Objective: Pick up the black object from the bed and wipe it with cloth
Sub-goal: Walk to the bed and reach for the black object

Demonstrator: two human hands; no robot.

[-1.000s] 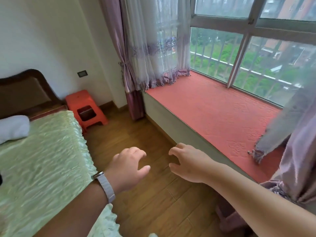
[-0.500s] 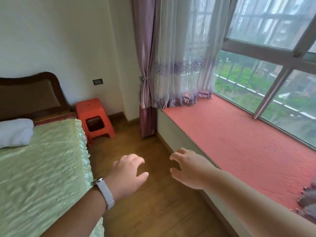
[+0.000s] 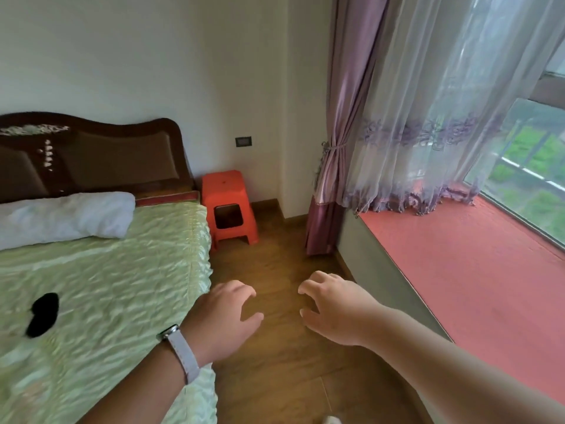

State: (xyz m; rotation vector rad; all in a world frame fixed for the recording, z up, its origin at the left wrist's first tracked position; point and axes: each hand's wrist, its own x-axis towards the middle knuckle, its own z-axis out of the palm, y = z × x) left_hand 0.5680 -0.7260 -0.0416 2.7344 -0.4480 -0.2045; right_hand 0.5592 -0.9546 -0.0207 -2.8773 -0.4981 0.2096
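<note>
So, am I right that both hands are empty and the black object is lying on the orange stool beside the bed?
Not quite: the head view shows the black object lying on the bed, not on the stool. The rest holds: the left hand and right hand are empty.

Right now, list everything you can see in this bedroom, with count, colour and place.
black object: 1, black, on the bed cover, far left
bed: 1, pale green cover, left side
pillow: 1, white, head of the bed
headboard: 1, dark brown, against the wall
stool: 1, orange, between bed and curtain
wall socket: 1, dark, above the stool
curtains: purple drape and sheer, at the window
window ledge: 1, red, right side
floor: wood, brown
watch: 1, pale strap, left wrist
left hand: open, empty, over the floor
right hand: open, empty, over the floor
</note>
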